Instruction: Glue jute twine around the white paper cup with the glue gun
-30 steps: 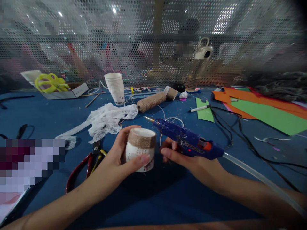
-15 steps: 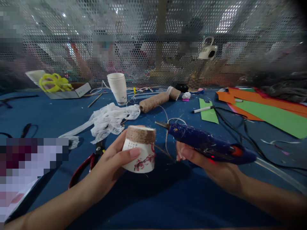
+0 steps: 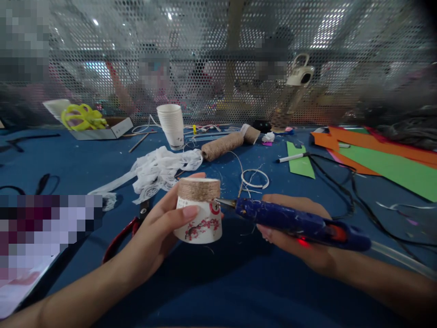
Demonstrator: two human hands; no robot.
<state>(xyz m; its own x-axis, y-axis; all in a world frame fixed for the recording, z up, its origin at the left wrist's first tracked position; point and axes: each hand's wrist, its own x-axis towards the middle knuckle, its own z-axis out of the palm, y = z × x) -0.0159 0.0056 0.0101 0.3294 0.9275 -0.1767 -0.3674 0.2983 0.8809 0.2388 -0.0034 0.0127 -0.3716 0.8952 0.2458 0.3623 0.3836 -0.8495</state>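
My left hand is closed round a white paper cup held upside down, printed with red blossoms. Brown twine is wound in a band about the cup's upper end. In my right hand is a blue hot glue gun, lying sideways with a clear glue stick out of its back and a red light glowing below. The gun's metal nozzle points left and meets the cup at the lower edge of the twine. My right fingers are partly hidden behind the gun.
Behind the cup lie white lace, a roll of twine and a stack of paper cups. Red-handled scissors lie by my left forearm. A bottle stands before the mesh screen. Coloured paper and black cords are at right.
The glue gun has moved down and left, bringing its nozzle from above and beside the cup to the twine's lower edge. The loose twine end has left my right fingers.
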